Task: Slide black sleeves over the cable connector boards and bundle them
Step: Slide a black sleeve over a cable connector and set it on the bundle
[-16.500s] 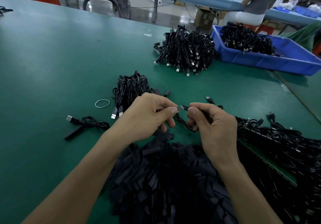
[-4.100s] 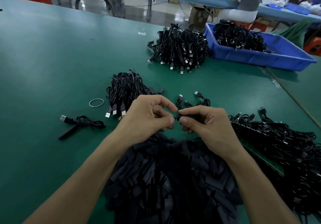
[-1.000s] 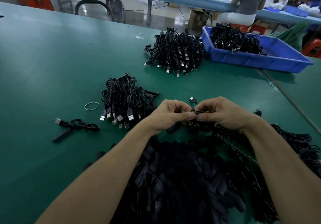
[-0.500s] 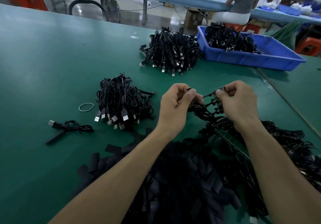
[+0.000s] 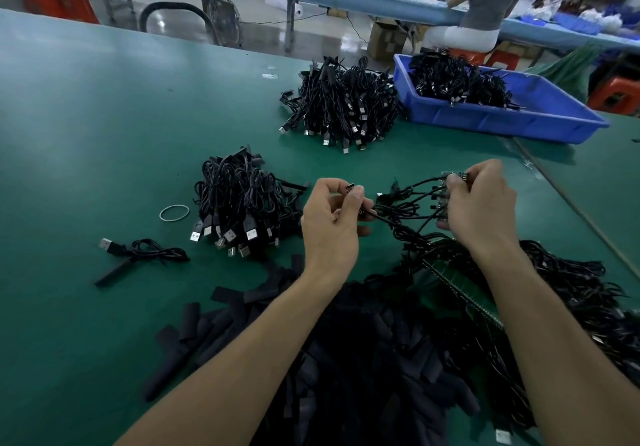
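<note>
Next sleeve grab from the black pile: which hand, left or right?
Left, likely. The left hand pinches only one small connector end and sits nearer the sleeve pile; the right hand grips a whole fan of connector boards.

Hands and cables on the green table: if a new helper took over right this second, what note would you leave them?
Left hand pinches one cable end; right hand grips a fan of connector boards, seemingly unsleeved.
Black sleeves are heaped at the near edge; loose cables lie right; a rubber band lies left.
Looks done: a cable bundle beside the band, a bigger pile farther back, more in the blue bin.
Left: sleeve the held boards, then bundle them.
</note>
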The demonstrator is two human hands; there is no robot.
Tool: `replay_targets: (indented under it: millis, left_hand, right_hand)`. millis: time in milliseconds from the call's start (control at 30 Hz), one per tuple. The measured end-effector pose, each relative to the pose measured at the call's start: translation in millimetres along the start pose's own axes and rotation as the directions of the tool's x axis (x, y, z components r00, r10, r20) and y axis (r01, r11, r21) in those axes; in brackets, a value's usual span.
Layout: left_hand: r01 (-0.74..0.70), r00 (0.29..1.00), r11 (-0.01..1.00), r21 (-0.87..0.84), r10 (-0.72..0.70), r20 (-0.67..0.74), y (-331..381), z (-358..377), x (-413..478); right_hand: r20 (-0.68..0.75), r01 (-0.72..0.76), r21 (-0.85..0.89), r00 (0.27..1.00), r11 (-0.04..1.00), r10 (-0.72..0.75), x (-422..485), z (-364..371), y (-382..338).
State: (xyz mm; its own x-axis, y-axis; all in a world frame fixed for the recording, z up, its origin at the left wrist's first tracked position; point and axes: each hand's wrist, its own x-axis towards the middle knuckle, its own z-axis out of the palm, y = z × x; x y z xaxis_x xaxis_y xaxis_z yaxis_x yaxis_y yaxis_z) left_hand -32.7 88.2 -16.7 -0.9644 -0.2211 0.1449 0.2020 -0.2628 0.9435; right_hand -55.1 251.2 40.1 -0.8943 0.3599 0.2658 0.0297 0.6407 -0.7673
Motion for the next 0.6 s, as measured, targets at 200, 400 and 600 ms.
replay_targets:
  millis: [200, 400, 600]
  left_hand:
    - [-0.216, 0.966, 0.969, -0.120, 0.230, 0.118, 20.1, 11.2, -7.6]
    - [-0.178, 0.984, 0.976, -0.123, 0.177, -0.018, 21.5, 10.5, -5.6]
    - [-0.004, 0.997, 0.971, 0.241, -0.014, 0.073, 6.3, -10.9, 9.1]
  right_hand:
    - [0.028, 0.035, -0.010, 0.999, 0.999, -0.035, 1.7, 0.7, -8.6]
    - [0.037, 0.030, 0.003, 0.999, 1.000, -0.030, 6.5, -7.0, -5.4]
    - [0.100, 0.106, 0.167, 0.987, 0.980, -0.124, 3.5, 2.4, -12.5]
